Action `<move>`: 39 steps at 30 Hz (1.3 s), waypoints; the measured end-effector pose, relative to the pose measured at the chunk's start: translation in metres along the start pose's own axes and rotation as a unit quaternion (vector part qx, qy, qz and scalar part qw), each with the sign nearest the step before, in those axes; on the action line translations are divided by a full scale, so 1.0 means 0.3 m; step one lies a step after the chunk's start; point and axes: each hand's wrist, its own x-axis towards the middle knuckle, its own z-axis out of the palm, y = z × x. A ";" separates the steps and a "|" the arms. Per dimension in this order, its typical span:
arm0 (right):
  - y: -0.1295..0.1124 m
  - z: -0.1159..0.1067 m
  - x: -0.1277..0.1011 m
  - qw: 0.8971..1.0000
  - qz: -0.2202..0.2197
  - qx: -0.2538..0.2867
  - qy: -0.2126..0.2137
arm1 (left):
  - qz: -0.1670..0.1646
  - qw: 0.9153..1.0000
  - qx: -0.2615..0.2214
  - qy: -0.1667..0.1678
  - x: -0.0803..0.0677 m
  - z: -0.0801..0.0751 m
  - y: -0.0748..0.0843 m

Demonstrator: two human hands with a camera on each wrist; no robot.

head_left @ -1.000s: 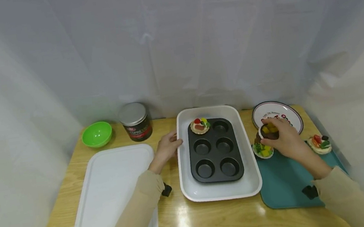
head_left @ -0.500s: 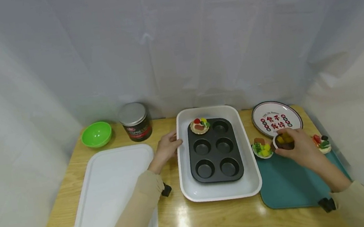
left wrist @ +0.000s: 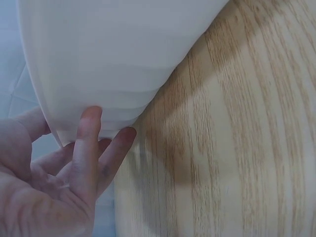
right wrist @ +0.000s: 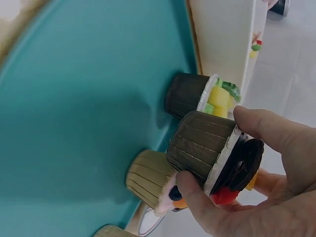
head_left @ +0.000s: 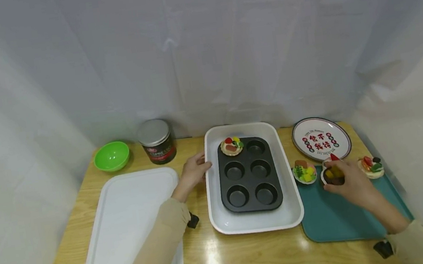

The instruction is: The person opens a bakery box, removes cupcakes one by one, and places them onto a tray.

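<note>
My left hand [head_left: 194, 171] pinches the left rim of a deep white tray [head_left: 220, 226], fingers along its outer wall. Inside the tray lies a dark muffin tin [head_left: 250, 179]; one fruit-topped toy cupcake [head_left: 231, 146] sits in its far left cup. Over the teal tray [head_left: 339, 222], my right hand [head_left: 352, 182] grips a toy cupcake [right wrist: 200, 145] with a dark pleated cup, tipped sideways in the right wrist view. Beside it are a yellow-and-green-topped cupcake [head_left: 305, 173] and a tan-cupped one [right wrist: 148, 175]. Another cupcake [head_left: 371, 167] stands to the right of my hand.
A lettered white plate [head_left: 321, 139] lies behind the teal tray. On the left are a white board [head_left: 132, 231], a green bowl [head_left: 112, 156] and a lidded espresso tin [head_left: 157, 141]. Pale sheeting [head_left: 202, 62] surrounds the wooden table [head_left: 248, 261].
My right hand has carried the dark-cupped cupcake to the right and nearer, from the plate's front edge to over the teal tray. The plate's lettering now shows. My left hand has stayed at the rim.
</note>
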 end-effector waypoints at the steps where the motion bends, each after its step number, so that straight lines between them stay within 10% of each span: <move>1: 0.002 0.004 -0.001 1.000 0.001 0.000 -0.001 | 0.000 1.000 0.000 0.000 0.001 0.000 -0.002; 39: 0.024 0.113 -0.039 0.999 0.028 0.009 -0.040 | 0.005 1.000 0.009 0.006 -0.001 0.002 0.000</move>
